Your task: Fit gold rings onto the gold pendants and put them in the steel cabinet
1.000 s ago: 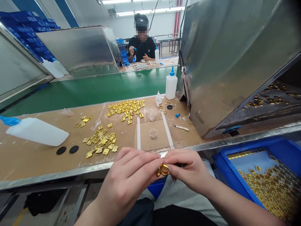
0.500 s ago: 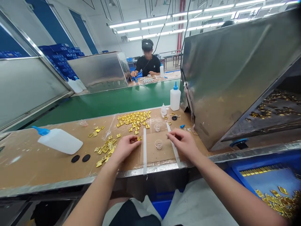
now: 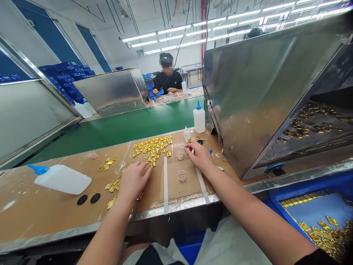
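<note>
My left hand (image 3: 136, 178) rests palm down over the cardboard, fingers stretched towards the edge of a pile of small gold metal pieces (image 3: 154, 143). A few more gold pieces (image 3: 111, 186) lie beside and partly under it. My right hand (image 3: 200, 156) is pinched at a thin stick (image 3: 184, 151) that leans out of a small clear cup (image 3: 179, 155); the fingers partly hide the stick. A second clear cup (image 3: 181, 176) stands nearer me on a cardboard sheet, between two strips of white tape (image 3: 166, 184).
A white bottle with a blue nozzle (image 3: 63, 179) lies at left by two black discs (image 3: 95, 198). Another bottle (image 3: 199, 119) and a small bottle (image 3: 186, 133) stand behind. Metal panel (image 3: 264, 106) and blue bin (image 3: 278, 206) are at right. A co-worker (image 3: 167, 81) sits across the green belt (image 3: 132, 123).
My left hand has let go of a gold piece and moved left, fingers now stretched out. My right hand has moved away from me, to the far cup and its stick. The view has shifted slightly.
</note>
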`<state>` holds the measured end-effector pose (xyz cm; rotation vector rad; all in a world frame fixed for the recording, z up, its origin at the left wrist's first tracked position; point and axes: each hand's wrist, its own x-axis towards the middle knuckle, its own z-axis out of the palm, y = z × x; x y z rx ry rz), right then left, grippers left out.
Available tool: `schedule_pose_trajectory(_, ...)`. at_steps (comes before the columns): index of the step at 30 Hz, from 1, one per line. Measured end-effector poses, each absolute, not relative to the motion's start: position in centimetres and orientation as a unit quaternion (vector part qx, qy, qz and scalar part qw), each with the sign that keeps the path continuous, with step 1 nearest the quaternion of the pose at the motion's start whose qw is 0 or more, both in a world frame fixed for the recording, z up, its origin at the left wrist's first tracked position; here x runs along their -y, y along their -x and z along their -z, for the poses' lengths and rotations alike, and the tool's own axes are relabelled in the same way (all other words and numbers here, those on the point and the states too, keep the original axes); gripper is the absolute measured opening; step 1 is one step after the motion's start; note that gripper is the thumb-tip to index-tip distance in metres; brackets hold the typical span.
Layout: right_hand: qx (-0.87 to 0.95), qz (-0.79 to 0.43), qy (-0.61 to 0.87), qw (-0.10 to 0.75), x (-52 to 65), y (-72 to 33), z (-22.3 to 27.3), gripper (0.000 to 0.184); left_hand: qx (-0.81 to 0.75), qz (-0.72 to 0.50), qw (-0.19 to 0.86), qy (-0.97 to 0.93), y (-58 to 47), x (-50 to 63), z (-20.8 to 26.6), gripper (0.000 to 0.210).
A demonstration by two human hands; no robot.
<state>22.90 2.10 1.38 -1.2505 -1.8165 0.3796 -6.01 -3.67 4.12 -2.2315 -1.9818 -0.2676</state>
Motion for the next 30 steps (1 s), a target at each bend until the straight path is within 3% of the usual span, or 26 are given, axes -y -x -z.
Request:
schedule_pose_trajectory(6, 0.74, -0.147, 0.508, 0.415, -1.9, -22.2, -1.4, 0.02, 0.608, 0.189, -0.048, 0.77, 4.3, 4.9, -5.6, 0.036)
schedule_pose_trajectory(19, 0.759, -0.118, 0.481, 0.422, -2.3, -22.6, -0.7, 0.025, 0.571, 0.302, -0.033, 0.763, 3.2, 9.3, -6.1, 0.015)
schedule_pose_trajectory(26, 0.761, -0.09, 0.438, 0.469, -1.8, -22.8, -0.9, 0.025, 0.654, 0.49, -0.011, 0.576, 9.6, 10.8, -4.7, 0.026)
schedule_pose_trajectory(30, 0.788, -0.119, 0.331, 0.504, -0.5, -22.9, -1.9, 0.024, 0.702, 0.524, -0.04, 0.481, 12.7, 11.9, -3.1, 0.04)
